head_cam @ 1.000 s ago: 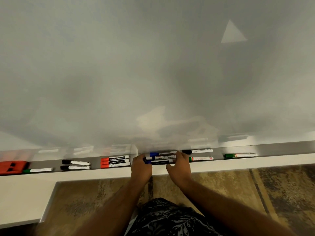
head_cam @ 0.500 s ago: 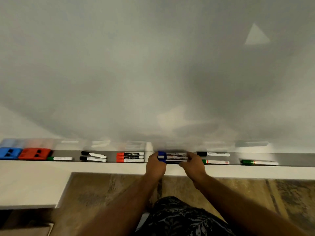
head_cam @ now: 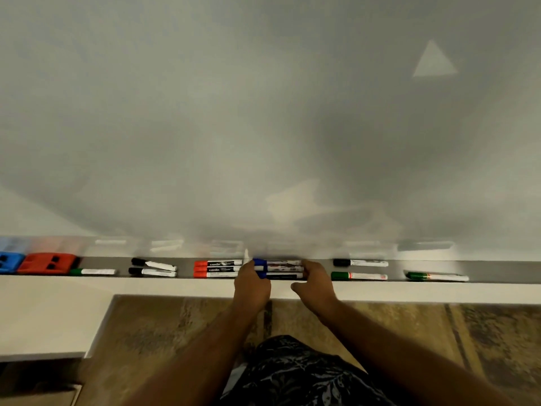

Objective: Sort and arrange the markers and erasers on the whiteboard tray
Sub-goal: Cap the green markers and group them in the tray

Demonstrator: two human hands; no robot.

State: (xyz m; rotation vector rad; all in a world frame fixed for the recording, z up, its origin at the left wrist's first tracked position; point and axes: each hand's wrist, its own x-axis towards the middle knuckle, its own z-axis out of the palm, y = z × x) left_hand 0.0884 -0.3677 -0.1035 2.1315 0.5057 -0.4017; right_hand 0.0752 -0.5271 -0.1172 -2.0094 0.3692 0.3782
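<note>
Fingers of the left hand (head_cam: 252, 284) curl round the capped ends of the blue markers (head_cam: 278, 269), while the right hand (head_cam: 314, 284) cups their other ends; both hands bracket the bundle. It lies lengthwise along the tray (head_cam: 497, 271), mid-tray, just right of the red markers (head_cam: 217, 269).

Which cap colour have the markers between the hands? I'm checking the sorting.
Blue caps, on the white-barrelled markers; the head view shows them.
</note>
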